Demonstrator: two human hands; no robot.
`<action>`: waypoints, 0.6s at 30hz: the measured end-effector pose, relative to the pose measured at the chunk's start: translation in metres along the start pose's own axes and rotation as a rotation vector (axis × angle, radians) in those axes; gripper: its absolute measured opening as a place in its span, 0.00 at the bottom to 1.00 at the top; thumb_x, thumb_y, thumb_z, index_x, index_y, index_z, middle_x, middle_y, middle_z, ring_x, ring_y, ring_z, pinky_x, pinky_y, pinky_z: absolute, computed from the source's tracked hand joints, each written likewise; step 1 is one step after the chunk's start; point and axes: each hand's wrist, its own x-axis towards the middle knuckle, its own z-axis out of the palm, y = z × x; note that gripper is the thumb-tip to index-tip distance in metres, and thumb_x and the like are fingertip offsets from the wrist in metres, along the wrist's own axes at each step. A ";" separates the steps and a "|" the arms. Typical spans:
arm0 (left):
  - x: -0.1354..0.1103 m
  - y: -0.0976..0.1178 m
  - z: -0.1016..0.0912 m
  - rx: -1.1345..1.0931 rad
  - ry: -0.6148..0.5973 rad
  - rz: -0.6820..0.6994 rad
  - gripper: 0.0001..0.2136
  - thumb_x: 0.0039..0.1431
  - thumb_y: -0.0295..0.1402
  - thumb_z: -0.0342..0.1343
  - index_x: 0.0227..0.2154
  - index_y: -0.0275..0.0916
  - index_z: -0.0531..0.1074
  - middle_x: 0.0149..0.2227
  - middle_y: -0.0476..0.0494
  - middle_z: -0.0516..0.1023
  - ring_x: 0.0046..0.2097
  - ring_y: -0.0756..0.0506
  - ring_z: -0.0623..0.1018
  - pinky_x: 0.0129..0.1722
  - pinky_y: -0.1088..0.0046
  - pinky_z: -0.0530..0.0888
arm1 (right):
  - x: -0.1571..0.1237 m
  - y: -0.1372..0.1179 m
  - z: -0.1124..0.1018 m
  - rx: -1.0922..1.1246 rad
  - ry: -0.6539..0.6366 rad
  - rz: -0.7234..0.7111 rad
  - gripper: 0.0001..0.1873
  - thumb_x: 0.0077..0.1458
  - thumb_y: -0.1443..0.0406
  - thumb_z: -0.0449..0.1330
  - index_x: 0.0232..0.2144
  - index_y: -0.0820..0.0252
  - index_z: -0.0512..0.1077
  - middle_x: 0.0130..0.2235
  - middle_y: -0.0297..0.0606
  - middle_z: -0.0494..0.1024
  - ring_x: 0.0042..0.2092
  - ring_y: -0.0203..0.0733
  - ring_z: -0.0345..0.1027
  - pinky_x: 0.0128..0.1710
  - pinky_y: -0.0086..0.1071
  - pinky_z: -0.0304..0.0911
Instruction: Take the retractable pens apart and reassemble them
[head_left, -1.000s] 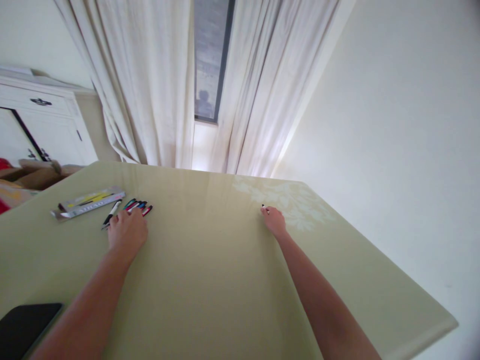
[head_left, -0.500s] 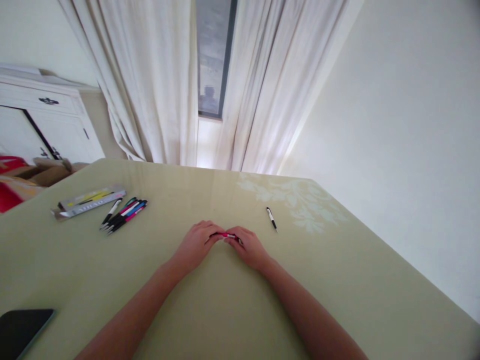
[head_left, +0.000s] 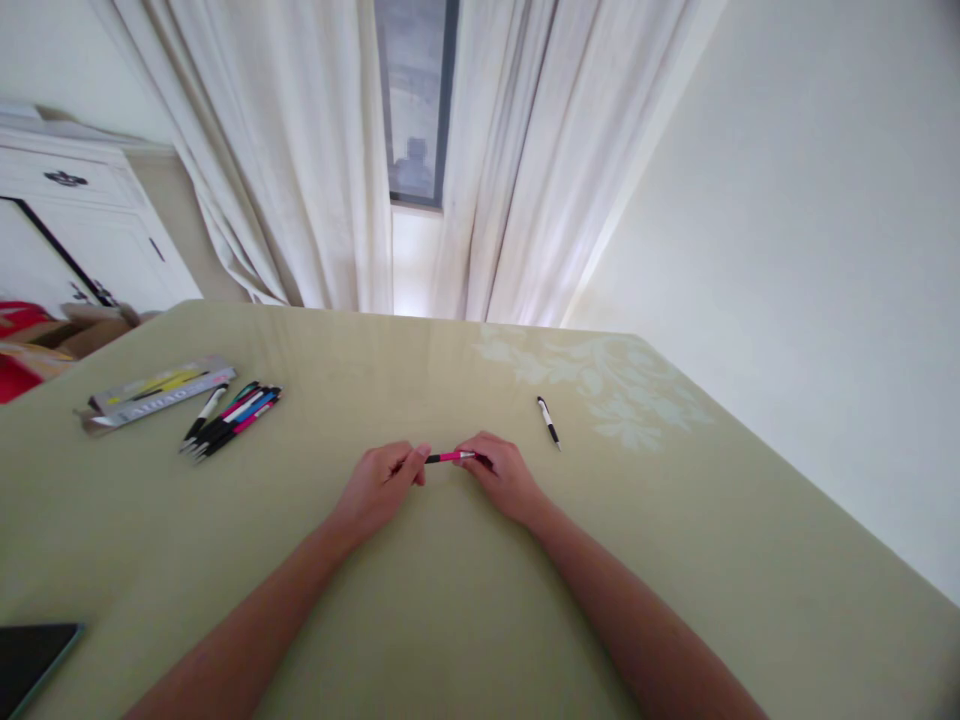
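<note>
A pink pen (head_left: 452,456) with a black grip lies level between my two hands, just above or on the table. My left hand (head_left: 384,480) is closed on its black end, thumb laid along the top. At the other end, the fingers of my right hand (head_left: 498,472) pinch the pen and hide its tip. Its pink middle shows in the gap between the hands. To the right of my right hand lies a white and black pen (head_left: 548,423), touched by neither hand.
Several pens (head_left: 234,420) in mixed colours lie bunched on the left of the pale green table (head_left: 450,620). Beside them is a printed pen box (head_left: 161,393). A dark flat device (head_left: 34,660) sits at the near left corner. Curtains (head_left: 300,150) hang behind the table.
My left hand has drawn back leftward along the pen, so more of the pink barrel shows. Its thumb now lies on top. The view has shifted slightly; the other pens lie as before.
</note>
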 end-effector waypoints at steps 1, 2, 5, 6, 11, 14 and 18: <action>0.000 -0.001 0.000 -0.025 0.021 -0.009 0.22 0.68 0.49 0.48 0.29 0.38 0.76 0.23 0.51 0.69 0.25 0.49 0.67 0.26 0.73 0.60 | 0.000 0.001 0.000 -0.010 0.032 0.024 0.09 0.67 0.61 0.59 0.39 0.57 0.79 0.36 0.37 0.78 0.38 0.40 0.70 0.40 0.31 0.61; 0.001 -0.002 0.000 -0.044 0.037 -0.016 0.20 0.66 0.49 0.51 0.33 0.38 0.76 0.24 0.51 0.70 0.26 0.49 0.67 0.26 0.74 0.60 | 0.001 0.002 0.000 -0.018 0.061 0.047 0.09 0.66 0.62 0.59 0.39 0.57 0.79 0.35 0.37 0.78 0.37 0.39 0.69 0.39 0.31 0.61; 0.002 -0.005 -0.002 -0.049 0.025 -0.063 0.23 0.66 0.51 0.49 0.26 0.38 0.74 0.21 0.52 0.65 0.24 0.49 0.65 0.24 0.74 0.58 | 0.002 0.003 0.000 -0.021 0.077 0.079 0.08 0.66 0.63 0.60 0.40 0.57 0.80 0.35 0.36 0.77 0.36 0.38 0.69 0.38 0.30 0.60; 0.001 -0.005 -0.002 -0.038 0.012 -0.083 0.26 0.68 0.51 0.47 0.22 0.38 0.71 0.19 0.52 0.63 0.23 0.50 0.63 0.24 0.73 0.57 | 0.002 0.003 0.000 -0.018 0.062 0.076 0.08 0.65 0.64 0.60 0.41 0.56 0.81 0.35 0.36 0.77 0.36 0.38 0.69 0.38 0.30 0.60; 0.001 -0.004 -0.002 -0.044 0.086 -0.051 0.22 0.66 0.52 0.50 0.25 0.38 0.71 0.21 0.53 0.61 0.24 0.50 0.63 0.25 0.74 0.57 | 0.002 0.002 0.000 -0.026 0.060 0.061 0.08 0.65 0.65 0.61 0.42 0.55 0.81 0.34 0.35 0.76 0.35 0.37 0.68 0.37 0.29 0.59; 0.001 -0.003 -0.002 -0.018 0.045 -0.105 0.26 0.67 0.53 0.46 0.21 0.38 0.69 0.18 0.53 0.58 0.22 0.50 0.61 0.23 0.74 0.56 | 0.002 0.001 0.000 -0.015 0.054 0.054 0.09 0.64 0.67 0.61 0.43 0.55 0.81 0.35 0.35 0.77 0.35 0.37 0.68 0.37 0.29 0.60; 0.002 -0.004 -0.001 -0.012 0.073 -0.094 0.24 0.66 0.53 0.48 0.25 0.38 0.72 0.19 0.53 0.61 0.23 0.50 0.63 0.24 0.74 0.57 | 0.003 -0.001 -0.001 -0.026 0.069 0.081 0.08 0.63 0.67 0.62 0.41 0.56 0.81 0.34 0.35 0.75 0.34 0.36 0.67 0.35 0.29 0.59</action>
